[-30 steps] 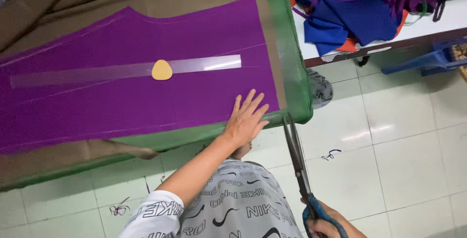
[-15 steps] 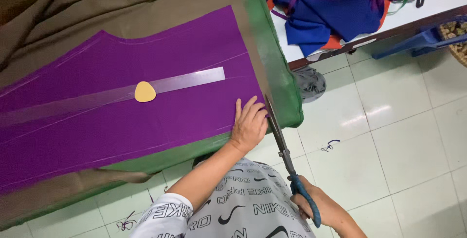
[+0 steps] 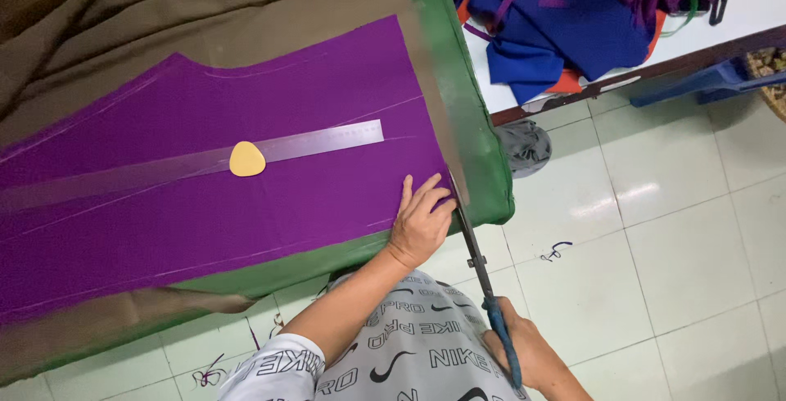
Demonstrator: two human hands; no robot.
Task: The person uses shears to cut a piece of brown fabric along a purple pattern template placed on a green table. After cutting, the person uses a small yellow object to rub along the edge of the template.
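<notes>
A purple fabric piece (image 3: 205, 172) lies flat on a green-covered table (image 3: 475, 147). My left hand (image 3: 422, 221) presses its near right corner, fingers spread. My right hand (image 3: 524, 352) grips the blue handles of long scissors (image 3: 479, 262), whose blades reach up along the fabric's right edge beside my left hand. A clear ruler (image 3: 196, 163) lies across the purple cloth with a yellow tailor's chalk (image 3: 246, 159) on top of it.
Olive-brown cloth (image 3: 164, 16) is bunched at the table's far side. A second table (image 3: 720, 24) at the upper right holds a heap of blue, purple and orange fabrics (image 3: 573, 16). White tiled floor (image 3: 655, 245) with thread scraps lies to the right.
The scissors have moved up from beside the table to the purple fabric's right edge. My left hand stays on the corner. The view has shifted slightly.
</notes>
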